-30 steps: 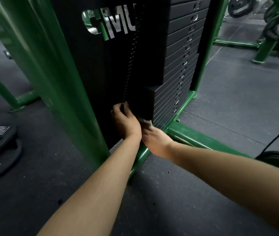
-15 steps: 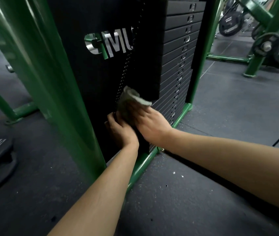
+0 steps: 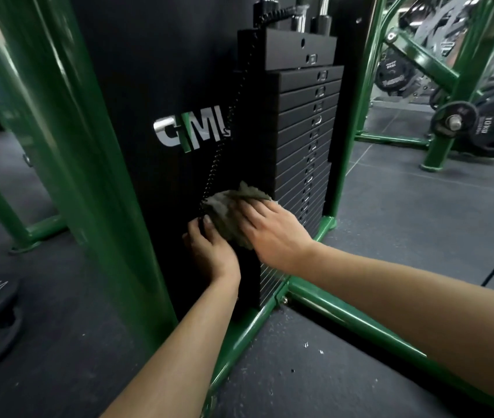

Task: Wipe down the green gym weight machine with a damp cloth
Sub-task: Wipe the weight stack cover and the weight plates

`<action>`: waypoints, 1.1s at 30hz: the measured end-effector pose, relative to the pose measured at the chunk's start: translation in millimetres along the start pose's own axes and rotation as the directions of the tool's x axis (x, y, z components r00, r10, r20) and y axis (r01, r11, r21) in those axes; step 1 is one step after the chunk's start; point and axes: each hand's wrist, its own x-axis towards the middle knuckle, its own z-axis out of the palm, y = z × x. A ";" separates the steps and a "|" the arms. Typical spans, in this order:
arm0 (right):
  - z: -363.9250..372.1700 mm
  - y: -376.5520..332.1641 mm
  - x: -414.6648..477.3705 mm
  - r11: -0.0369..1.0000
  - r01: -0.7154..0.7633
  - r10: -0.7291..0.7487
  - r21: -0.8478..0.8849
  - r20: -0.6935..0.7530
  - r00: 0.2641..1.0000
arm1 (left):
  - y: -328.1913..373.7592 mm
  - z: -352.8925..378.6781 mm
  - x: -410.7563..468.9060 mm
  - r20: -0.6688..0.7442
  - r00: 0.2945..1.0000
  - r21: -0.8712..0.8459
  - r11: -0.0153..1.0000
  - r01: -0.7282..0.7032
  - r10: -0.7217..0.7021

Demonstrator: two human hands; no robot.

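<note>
Left forearm: bare, it reaches up from the bottom of the view toward the machine's lower black panel.
Left hand (image 3: 209,251): back of the hand toward the camera, fingers curled against the panel beside the lower end of the black coiled cord (image 3: 224,146); it seems to hold the cord end or the panel edge, but what sits inside the fingers is hidden. The thumb tip touches the cloth.
Right forearm: bare, it comes in from the right edge, above the low green steel base rail (image 3: 345,319).
Right hand (image 3: 269,233): palm down, fingers nearly straight and spread, pressing flat on the cloth rather than wrapping round it.
Crumpled grey-green damp cloth (image 3: 227,212): bunched between the right palm and the near side of the weight stack, low down; its upper folds poke out above the fingers.
How the cloth handles: judged soft, light and limp, it will mould to edges; a flat palm or a loose bunch in the fingers suits it, with the excess tucked under so it does not drag.
Tall black stack of steel weight plates (image 3: 300,152): judged heavy and rigid, it takes firm pressure; the slots between plates could snag the folds.
Glossy green steel upright post (image 3: 67,146): judged hard and smooth, so a wet cloth should slide over it easily.
</note>
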 end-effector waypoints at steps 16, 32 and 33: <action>-22.4 -14.2 -10.0 0.919 -0.294 0.310 0.262 -0.021 0.950 | -0.7 -16.2 -27.2 0.182 0.938 -0.366 0.865 0.344 -0.296; 16.1 -70.9 -64.2 0.918 -0.346 0.355 0.193 -0.013 0.935 | -46.9 -27.3 -46.0 0.316 0.943 0.345 0.938 -0.017 -0.099; 19.8 -75.3 -74.0 0.937 -0.317 0.317 0.149 0.024 0.948 | -51.4 -29.3 -48.0 0.318 0.943 0.395 0.918 -0.040 -0.096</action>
